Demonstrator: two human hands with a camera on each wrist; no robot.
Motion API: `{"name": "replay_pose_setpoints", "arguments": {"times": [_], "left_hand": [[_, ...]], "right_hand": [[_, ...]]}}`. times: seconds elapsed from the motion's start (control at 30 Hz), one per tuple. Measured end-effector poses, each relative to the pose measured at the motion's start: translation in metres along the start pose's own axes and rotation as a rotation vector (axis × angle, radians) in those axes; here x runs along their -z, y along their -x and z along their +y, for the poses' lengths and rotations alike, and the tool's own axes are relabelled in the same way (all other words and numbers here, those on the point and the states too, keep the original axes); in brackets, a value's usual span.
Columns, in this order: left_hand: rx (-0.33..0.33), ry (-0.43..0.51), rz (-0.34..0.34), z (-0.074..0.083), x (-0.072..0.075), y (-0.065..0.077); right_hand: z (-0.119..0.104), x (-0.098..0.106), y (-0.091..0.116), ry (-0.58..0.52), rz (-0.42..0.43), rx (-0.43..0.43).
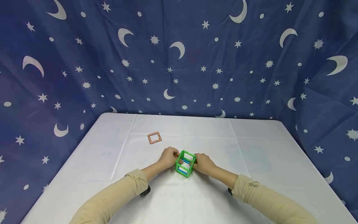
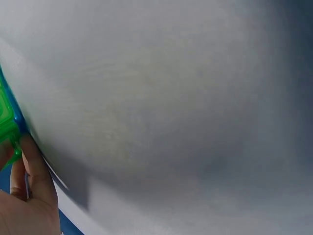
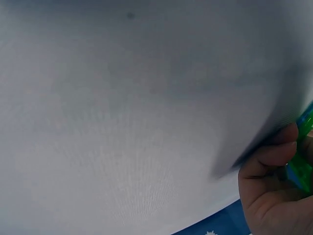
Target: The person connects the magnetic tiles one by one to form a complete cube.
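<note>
Green square frames form an open box (image 1: 185,167) with a blue square piece (image 1: 183,170) at its bottom, near the middle of the table. On its left side my left hand (image 1: 169,157) pinches a green wall, with the thumb reaching inside. My right hand (image 1: 205,164) grips the opposite wall between thumb and fingers. In the left wrist view, part of the green box (image 2: 7,117) shows at the left edge beside the left hand (image 2: 34,191). The right wrist view has the right hand (image 3: 274,186) curled at the green piece (image 3: 301,171), mostly cut off by the frame.
An orange square frame (image 1: 154,137) lies flat on the white tablecloth (image 1: 251,161), behind and left of the box. Behind the table hangs a dark blue curtain (image 1: 193,90) with moons and stars.
</note>
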State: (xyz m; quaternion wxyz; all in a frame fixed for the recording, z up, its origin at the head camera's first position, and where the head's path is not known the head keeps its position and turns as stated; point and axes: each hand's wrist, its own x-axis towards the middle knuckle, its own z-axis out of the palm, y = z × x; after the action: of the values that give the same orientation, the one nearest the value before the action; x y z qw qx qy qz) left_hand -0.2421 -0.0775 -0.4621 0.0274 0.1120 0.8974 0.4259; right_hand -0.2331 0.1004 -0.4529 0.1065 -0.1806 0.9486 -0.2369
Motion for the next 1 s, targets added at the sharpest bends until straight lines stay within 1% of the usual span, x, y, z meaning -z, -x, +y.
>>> {"name": "replay_pose_setpoints", "arguments": {"times": [0.07, 0.13, 0.23, 0.3, 0.37, 0.43, 0.47, 0.53, 0.6, 0.7, 0.83, 0.93, 1.0], "left_hand": [[0.022, 0.019, 0.002, 0.0, 0.001, -0.002], [0.029, 0.02, -0.003, 0.001, 0.002, -0.004], [0.035, 0.032, -0.029, 0.003, 0.007, -0.003], [0.06, 0.073, -0.059, 0.004, 0.011, 0.002], [0.1, 0.135, -0.087, 0.006, 0.017, 0.01], [0.154, 0.196, -0.1, 0.007, 0.021, 0.023], [0.17, 0.21, -0.106, 0.007, 0.023, 0.03], [0.19, 0.194, -0.121, 0.008, 0.024, 0.045], [0.181, 0.152, -0.139, 0.007, 0.022, 0.06], [0.113, 0.08, -0.148, 0.007, 0.017, 0.073], [0.019, 0.04, -0.094, 0.005, 0.011, 0.078], [0.0, 0.045, -0.065, 0.004, 0.011, 0.079], [-0.003, 0.054, -0.072, 0.004, 0.01, 0.082]], "right_hand": [[0.0, 0.002, -0.002, 0.016, 0.003, 0.024], [0.001, 0.005, -0.003, 0.037, 0.01, 0.054], [0.002, 0.007, -0.003, 0.074, 0.017, 0.098], [0.003, 0.008, -0.001, 0.063, 0.002, 0.121], [0.004, 0.01, 0.001, 0.032, -0.027, 0.144], [0.005, 0.011, 0.005, -0.02, -0.062, 0.17], [0.005, 0.012, 0.007, -0.045, -0.077, 0.186], [0.006, 0.013, 0.013, -0.074, -0.104, 0.211], [0.005, 0.013, 0.018, -0.093, -0.127, 0.225], [0.002, 0.014, 0.026, -0.113, -0.157, 0.222], [-0.003, 0.016, 0.034, -0.138, -0.2, 0.216], [-0.007, 0.017, 0.037, -0.145, -0.223, 0.216], [-0.009, 0.018, 0.039, -0.138, -0.224, 0.219]]}}
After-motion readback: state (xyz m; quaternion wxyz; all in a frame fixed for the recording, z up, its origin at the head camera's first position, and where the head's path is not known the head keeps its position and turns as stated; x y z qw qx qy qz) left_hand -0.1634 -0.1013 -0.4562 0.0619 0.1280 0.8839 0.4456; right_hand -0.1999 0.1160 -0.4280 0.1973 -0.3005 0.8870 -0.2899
